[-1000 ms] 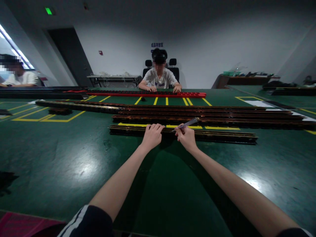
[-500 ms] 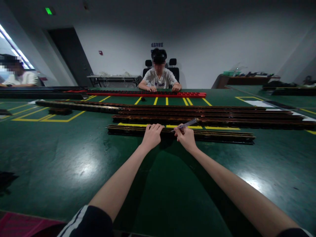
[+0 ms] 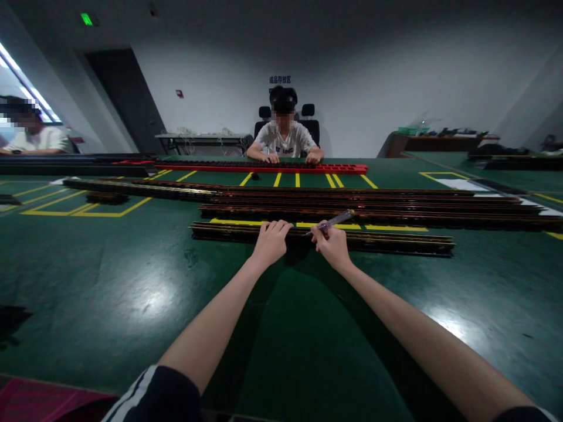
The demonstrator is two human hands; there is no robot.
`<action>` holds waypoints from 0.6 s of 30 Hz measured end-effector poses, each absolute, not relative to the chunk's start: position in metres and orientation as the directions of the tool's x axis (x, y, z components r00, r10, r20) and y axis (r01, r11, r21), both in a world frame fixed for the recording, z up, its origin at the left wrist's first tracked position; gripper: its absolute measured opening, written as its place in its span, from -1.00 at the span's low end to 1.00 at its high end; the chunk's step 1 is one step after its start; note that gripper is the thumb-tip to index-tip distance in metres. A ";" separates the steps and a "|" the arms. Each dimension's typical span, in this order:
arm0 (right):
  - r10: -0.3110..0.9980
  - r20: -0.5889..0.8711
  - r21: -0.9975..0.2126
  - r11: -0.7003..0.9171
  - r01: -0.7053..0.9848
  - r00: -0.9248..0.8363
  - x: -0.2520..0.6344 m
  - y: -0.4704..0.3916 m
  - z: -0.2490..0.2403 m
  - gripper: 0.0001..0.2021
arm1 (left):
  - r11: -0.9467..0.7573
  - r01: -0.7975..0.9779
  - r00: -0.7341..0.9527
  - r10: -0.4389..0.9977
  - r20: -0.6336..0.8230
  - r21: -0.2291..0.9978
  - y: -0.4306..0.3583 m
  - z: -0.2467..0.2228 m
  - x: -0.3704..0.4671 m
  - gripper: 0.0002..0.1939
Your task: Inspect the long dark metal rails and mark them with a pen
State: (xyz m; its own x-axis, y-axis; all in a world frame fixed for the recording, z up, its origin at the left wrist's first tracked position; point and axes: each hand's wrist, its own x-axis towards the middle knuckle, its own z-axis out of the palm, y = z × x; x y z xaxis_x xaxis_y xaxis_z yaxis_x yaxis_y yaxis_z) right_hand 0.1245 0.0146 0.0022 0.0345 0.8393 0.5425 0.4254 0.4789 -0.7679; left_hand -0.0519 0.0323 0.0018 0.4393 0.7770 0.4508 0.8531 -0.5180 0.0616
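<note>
A long dark strip [image 3: 396, 243] with thin metallic edges lies crosswise on the green table [image 3: 176, 340]. My left hand [image 3: 271, 241] is closed around its middle, fingers over the far edge. Just to the right, my right hand [image 3: 331, 241] grips a screwdriver-like tool [image 3: 341, 217] with a clear handle. The handle slants up to the right, and the thin tip points left at the strip between my hands. Whether the tip touches the strip cannot be made out.
Several long dark strips [image 3: 378, 211] lie just beyond. A person [image 3: 284, 138] sits across the table at a red rail [image 3: 343, 169]; another person [image 3: 37, 138] is at the far left. A small dark bundle [image 3: 107, 198] lies left, and a dark object [image 3: 13, 319] near the left edge.
</note>
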 end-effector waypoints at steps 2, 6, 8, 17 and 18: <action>0.838 0.545 -0.764 0.476 0.435 0.039 0.125 0.015 0.002 -0.60 | -0.514 0.856 0.443 0.780 0.442 0.051 0.032 0.002 -0.052 -0.49; 0.837 0.545 -0.768 0.475 0.430 0.051 0.124 0.016 0.002 -0.61 | -0.518 0.855 0.450 0.775 0.444 0.036 0.033 0.001 -0.051 -0.48; 0.835 0.547 -0.768 0.477 0.428 0.052 0.124 0.015 0.002 -0.61 | -0.517 0.855 0.447 0.771 0.454 0.035 0.033 0.001 -0.051 -0.49; 0.829 0.556 -0.765 0.482 0.426 0.060 0.124 0.014 0.002 -0.60 | -0.482 0.871 0.393 0.802 0.450 0.099 0.031 0.005 -0.053 -0.50; 0.829 0.556 -0.766 0.483 0.424 0.062 0.124 0.014 0.002 -0.60 | -0.484 0.869 0.393 0.802 0.451 0.102 0.031 0.005 -0.053 -0.50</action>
State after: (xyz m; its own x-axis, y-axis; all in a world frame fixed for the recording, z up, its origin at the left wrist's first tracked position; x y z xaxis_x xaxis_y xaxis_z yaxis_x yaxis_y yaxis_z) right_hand 0.1241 0.0144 0.0022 0.0625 0.8287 0.5563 0.4239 0.4826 -0.7665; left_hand -0.0529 0.0313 0.0053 0.3931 0.8015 0.4505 0.8691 -0.4839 0.1024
